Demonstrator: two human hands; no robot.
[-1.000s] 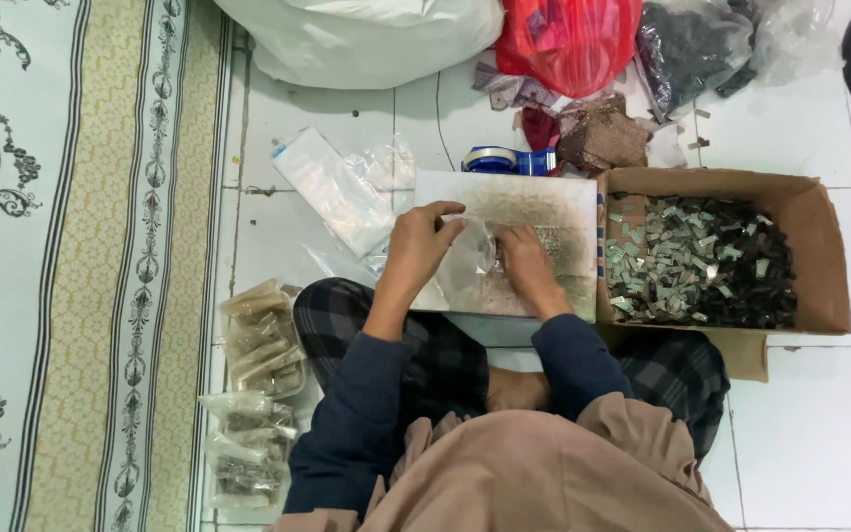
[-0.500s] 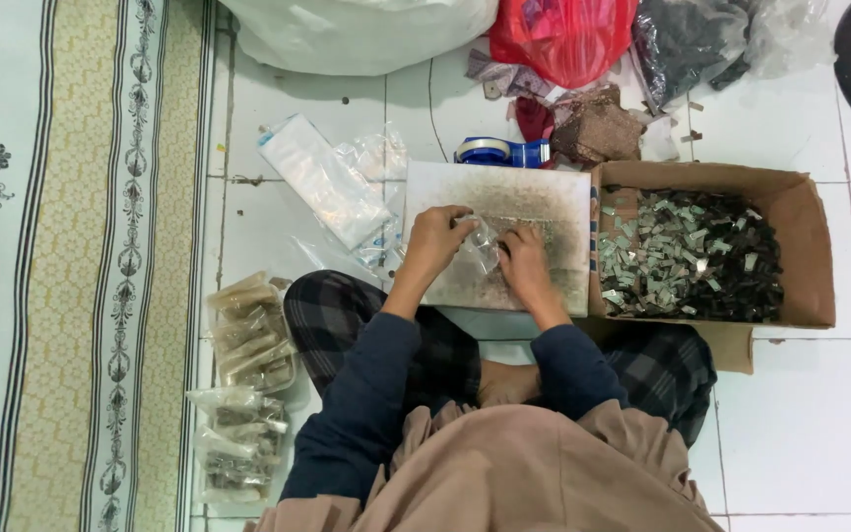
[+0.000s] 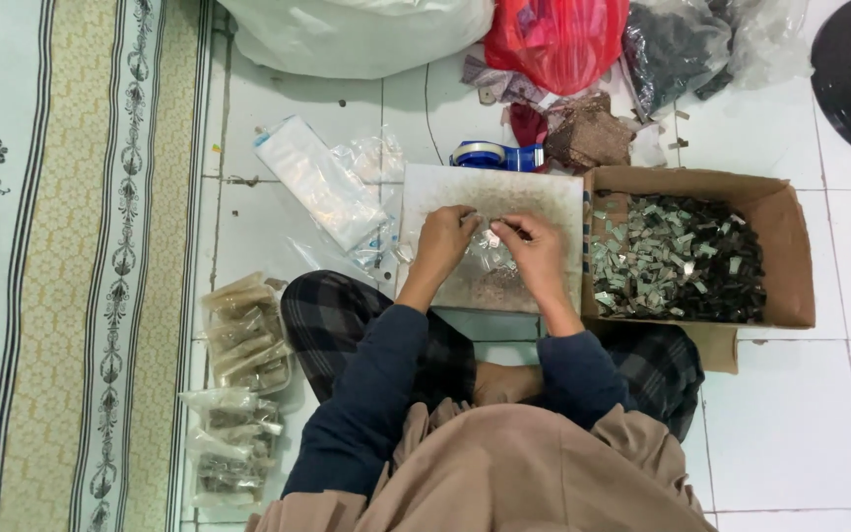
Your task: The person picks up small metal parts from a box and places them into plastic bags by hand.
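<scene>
I sit cross-legged on a tiled floor with a pale speckled board [image 3: 534, 192] across my knees. My left hand [image 3: 444, 241] and my right hand [image 3: 536, 254] are close together over the board. Both pinch a small clear plastic bag [image 3: 490, 252] between their fingertips, with its mouth near my thumbs. What lies inside the bag is too small to tell. A brown cardboard box [image 3: 780, 212] full of small silvery and dark pieces [image 3: 677, 258] stands right of the board, next to my right hand.
Filled clear bags lie in piles [image 3: 243, 335] by my left knee, above more filled packets [image 3: 229, 443]. A stack of empty clear bags [image 3: 317, 182] and a blue tape dispenser [image 3: 494, 155] lie beyond the board. White, red and dark sacks line the far edge. A patterned rug [image 3: 61, 266] runs along the left.
The view has shifted slightly. My hands stay over the board, fingers drawn closer together on the small clear bag.
</scene>
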